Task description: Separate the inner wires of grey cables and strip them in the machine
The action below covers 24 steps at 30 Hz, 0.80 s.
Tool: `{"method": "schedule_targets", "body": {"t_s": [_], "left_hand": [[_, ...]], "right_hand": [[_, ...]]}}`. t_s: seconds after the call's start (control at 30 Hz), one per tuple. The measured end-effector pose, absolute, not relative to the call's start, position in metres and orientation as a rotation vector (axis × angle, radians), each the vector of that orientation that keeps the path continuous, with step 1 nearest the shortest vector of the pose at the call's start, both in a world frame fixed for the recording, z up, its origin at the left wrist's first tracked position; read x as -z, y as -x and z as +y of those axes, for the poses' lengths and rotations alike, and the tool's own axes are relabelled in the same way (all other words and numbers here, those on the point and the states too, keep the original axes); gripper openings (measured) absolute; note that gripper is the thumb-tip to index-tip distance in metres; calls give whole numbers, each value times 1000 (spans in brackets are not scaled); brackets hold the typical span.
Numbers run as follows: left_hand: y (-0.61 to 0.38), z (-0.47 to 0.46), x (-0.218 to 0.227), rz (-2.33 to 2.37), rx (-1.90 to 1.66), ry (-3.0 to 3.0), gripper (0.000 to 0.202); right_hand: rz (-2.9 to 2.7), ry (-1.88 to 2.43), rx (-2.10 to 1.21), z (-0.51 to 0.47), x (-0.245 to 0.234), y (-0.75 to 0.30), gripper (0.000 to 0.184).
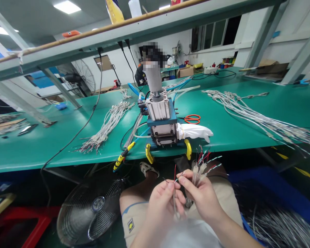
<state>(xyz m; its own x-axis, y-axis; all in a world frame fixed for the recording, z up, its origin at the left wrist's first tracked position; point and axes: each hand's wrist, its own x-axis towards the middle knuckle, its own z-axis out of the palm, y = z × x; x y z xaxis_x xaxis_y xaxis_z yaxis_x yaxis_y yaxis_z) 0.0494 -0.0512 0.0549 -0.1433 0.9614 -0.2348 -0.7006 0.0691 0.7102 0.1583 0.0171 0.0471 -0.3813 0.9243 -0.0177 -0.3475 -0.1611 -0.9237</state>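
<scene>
Over my lap, my left hand (pixel 162 203) pinches the thin stripped end of one wire (pixel 170 181) between thumb and forefinger. My right hand (pixel 203 196) is closed round a small bundle of grey cables (pixel 200 168) whose red, white and green strands fan upward. The two hands touch each other below the table edge. Straight ahead on the green table (pixel 54 144) stands a small pneumatic press (pixel 161 120) with a blue plate and a silver cylinder.
A white glove (pixel 195 131) lies beside the press, orange scissors (pixel 192 119) behind it. Cable bundles lie at left (pixel 105 127) and right (pixel 260 117). A floor fan (pixel 93 206) stands by my left knee. A blue bin (pixel 279 213) of wires sits at right. A person sits far behind.
</scene>
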Motion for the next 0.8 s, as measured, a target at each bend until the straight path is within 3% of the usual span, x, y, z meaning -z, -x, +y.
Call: {"method": "schedule_targets", "body": {"t_s": [0.17,0.4,0.8], "left_hand": [[-53,-50,-51,782,-1505,-393,24],[-52,-44,-36,996,-1660,-412,34],[-52,-46,-52,1190,-1633,-546,31]], "right_hand": [[-997,779,-1950,18,-42,-159,34],[-1041,788,-1848,14,-42,-158,32],[-1088,757,-1894,24,-62,-154,27]]}}
